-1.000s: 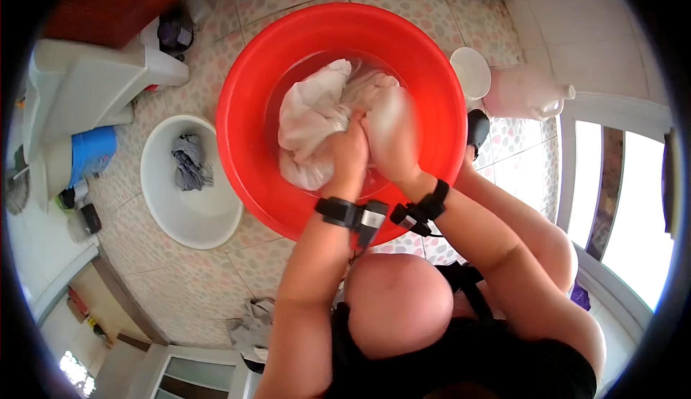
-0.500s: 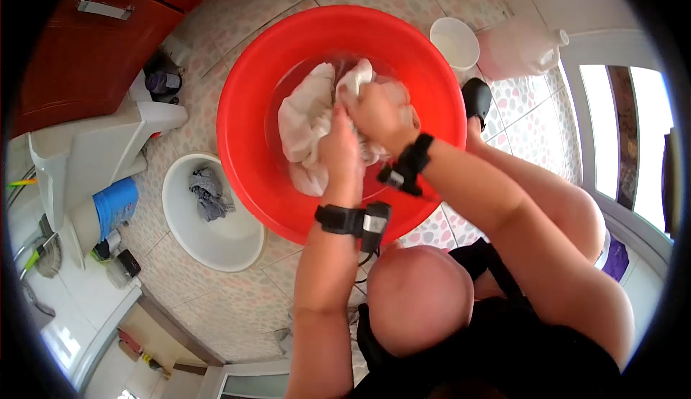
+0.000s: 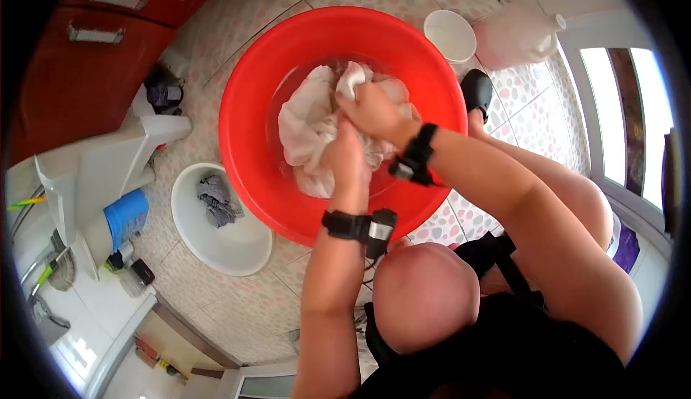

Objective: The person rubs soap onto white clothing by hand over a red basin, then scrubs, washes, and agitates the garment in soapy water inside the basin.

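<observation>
A large red basin holds water and a wet, bunched white cloth. Over the middle of the cloth, my left hand is closed on a part of it, its fingertips partly hidden. My right hand grips a raised fold of the same cloth, just above and to the right of my left hand. The two hands almost touch. Both wrists wear black straps with small devices.
Left of the red basin stands a white basin with a grey cloth in it. A white bucket and a pinkish jug stand at the upper right. A blue container is at the left.
My right hand has moved up and left from the cloth's right side to its middle, beside my left hand. The view has shifted, with more of the red cabinet showing.
</observation>
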A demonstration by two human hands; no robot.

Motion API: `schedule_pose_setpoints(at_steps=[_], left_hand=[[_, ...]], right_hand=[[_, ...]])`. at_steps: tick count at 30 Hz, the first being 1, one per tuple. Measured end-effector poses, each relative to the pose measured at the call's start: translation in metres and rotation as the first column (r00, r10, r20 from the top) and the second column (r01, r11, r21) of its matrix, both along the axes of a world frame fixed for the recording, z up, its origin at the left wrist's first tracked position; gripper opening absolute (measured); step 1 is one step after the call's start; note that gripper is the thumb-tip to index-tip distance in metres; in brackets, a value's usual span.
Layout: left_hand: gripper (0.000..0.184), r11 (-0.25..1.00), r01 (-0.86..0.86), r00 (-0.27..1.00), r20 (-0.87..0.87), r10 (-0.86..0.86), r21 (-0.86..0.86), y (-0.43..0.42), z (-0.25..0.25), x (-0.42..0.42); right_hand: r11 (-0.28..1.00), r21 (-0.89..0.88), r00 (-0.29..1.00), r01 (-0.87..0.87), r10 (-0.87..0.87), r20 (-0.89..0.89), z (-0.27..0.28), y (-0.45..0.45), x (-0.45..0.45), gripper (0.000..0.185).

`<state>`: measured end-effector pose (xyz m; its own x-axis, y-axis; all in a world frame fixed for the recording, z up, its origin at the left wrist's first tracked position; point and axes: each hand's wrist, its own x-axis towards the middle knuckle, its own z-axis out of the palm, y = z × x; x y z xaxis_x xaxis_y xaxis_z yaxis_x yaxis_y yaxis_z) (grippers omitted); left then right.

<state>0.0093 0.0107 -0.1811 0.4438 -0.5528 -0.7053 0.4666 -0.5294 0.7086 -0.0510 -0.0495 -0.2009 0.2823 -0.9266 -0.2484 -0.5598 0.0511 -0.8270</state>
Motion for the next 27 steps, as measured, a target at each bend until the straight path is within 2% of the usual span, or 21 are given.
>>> schedule_pose_setpoints(at_steps=[1, 3, 4, 5, 6, 7, 8, 9, 11, 12, 13, 14, 15, 17, 18, 19, 21, 22, 23, 25, 27], left_hand=[[0.050, 1.000, 0.015, 1.000, -0.007, -0.015, 0.002, 0.001, -0.003, -0.001], [0.058, 0.995, 0.071, 0.996, -0.049, -0.074, -0.077, -0.004, -0.013, 0.012], [0.058, 0.997, 0.072, 0.991, -0.109, -0.071, 0.005, -0.010, 0.007, 0.023], [0.058, 0.998, 0.069, 0.992, -0.107, -0.067, 0.015, -0.007, 0.004, 0.029], [0.059, 0.999, 0.021, 0.986, -0.168, -0.015, 0.033, -0.004, -0.003, 0.031], [0.061, 0.999, -0.017, 0.975, -0.220, 0.027, 0.046, -0.002, -0.011, 0.033], [0.064, 1.000, 0.021, 0.998, -0.053, -0.021, 0.001, 0.002, -0.024, 0.021], [0.067, 0.996, -0.046, 0.997, -0.062, 0.041, -0.074, 0.004, 0.007, -0.001], [0.070, 0.996, 0.083, 0.996, -0.020, -0.084, -0.033, 0.006, -0.027, 0.012], [0.070, 0.997, 0.066, 0.997, -0.025, -0.068, -0.041, 0.003, -0.027, 0.021], [0.072, 0.984, 0.023, 0.972, -0.228, -0.063, -0.176, 0.005, -0.026, 0.035], [0.075, 0.954, -0.042, 0.905, -0.416, -0.090, -0.297, 0.008, -0.025, 0.043], [0.075, 0.955, -0.031, 0.906, -0.411, -0.098, -0.296, 0.011, -0.018, 0.037], [0.078, 0.995, 0.058, 0.998, -0.028, -0.055, 0.082, 0.015, 0.000, 0.007], [0.079, 0.979, 0.019, 0.995, 0.095, -0.038, 0.201, 0.019, -0.014, -0.005], [0.079, 0.981, 0.024, 0.994, 0.100, -0.044, 0.195, 0.016, -0.006, -0.003], [0.069, 0.977, 0.062, 0.998, 0.013, -0.066, 0.206, 0.016, 0.011, 0.010], [0.074, 0.978, 0.060, 0.993, 0.091, -0.080, 0.202, 0.018, -0.001, 0.021], [0.074, 0.979, 0.062, 0.991, 0.102, -0.083, 0.195, 0.022, -0.011, 0.029], [0.055, 0.988, 0.154, 0.973, 0.176, -0.147, -0.028, 0.027, -0.008, 0.037], [0.049, 0.985, 0.157, 0.976, 0.162, -0.144, -0.074, 0.028, -0.007, 0.041]], right_hand=[[0.994, 0.083, 0.996, 0.065, -0.070, 0.059, -0.003, -0.006, -0.002, 0.040], [0.996, 0.001, 0.995, 0.087, -0.087, 0.052, 0.002, 0.006, 0.002, 0.040], [0.992, -0.108, 0.982, 0.060, -0.040, 0.183, 0.004, 0.023, 0.006, 0.041], [0.978, -0.201, 0.952, 0.055, 0.010, 0.307, 0.006, 0.039, 0.008, 0.041], [0.998, -0.061, 0.969, -0.020, 0.035, 0.243, 0.011, 0.040, 0.006, 0.041], [0.998, -0.058, 0.968, -0.008, 0.022, 0.250, 0.010, 0.030, 0.005, 0.041], [0.999, 0.054, 0.995, 0.008, -0.013, 0.099, 0.009, 0.010, 0.003, 0.038], [0.985, 0.165, 0.997, 0.043, -0.033, -0.063, 0.008, 0.000, 0.000, 0.035], [0.987, 0.146, 0.997, 0.061, -0.054, -0.050, 0.008, 0.008, 0.000, 0.034], [0.998, -0.009, 0.995, 0.057, -0.056, 0.087, 0.011, 0.023, 0.004, 0.037], [0.986, -0.150, 0.972, 0.079, -0.043, 0.231, 0.011, 0.039, 0.009, 0.041], [0.998, -0.064, 0.954, 0.020, 0.001, 0.299, 0.009, 0.048, 0.011, 0.040], [0.998, -0.062, 0.952, 0.029, -0.008, 0.305, 0.012, 0.043, 0.009, 0.040], [0.996, 0.079, 0.997, -0.038, 0.043, -0.059, 0.019, 0.019, -0.003, 0.039], [0.991, 0.132, 0.997, 0.010, 0.001, -0.081, 0.002, 0.007, -0.008, 0.043], [0.992, 0.126, 0.997, 0.015, -0.006, -0.077, 0.000, 0.005, -0.012, 0.043], [0.976, -0.079, 0.976, 0.204, -0.197, 0.094, -0.005, 0.006, -0.020, 0.039], [0.970, 0.059, 0.969, 0.237, -0.240, 0.053, -0.016, -0.001, -0.026, 0.034], [0.969, 0.054, 0.968, 0.240, -0.243, 0.065, -0.026, 0.001, -0.035, 0.034], [0.955, 0.278, 0.912, 0.102, -0.202, 0.358, -0.007, 0.007, -0.044, 0.028], [0.947, 0.300, 0.890, 0.116, -0.234, 0.392, -0.012, 0.015, -0.043, 0.027]])
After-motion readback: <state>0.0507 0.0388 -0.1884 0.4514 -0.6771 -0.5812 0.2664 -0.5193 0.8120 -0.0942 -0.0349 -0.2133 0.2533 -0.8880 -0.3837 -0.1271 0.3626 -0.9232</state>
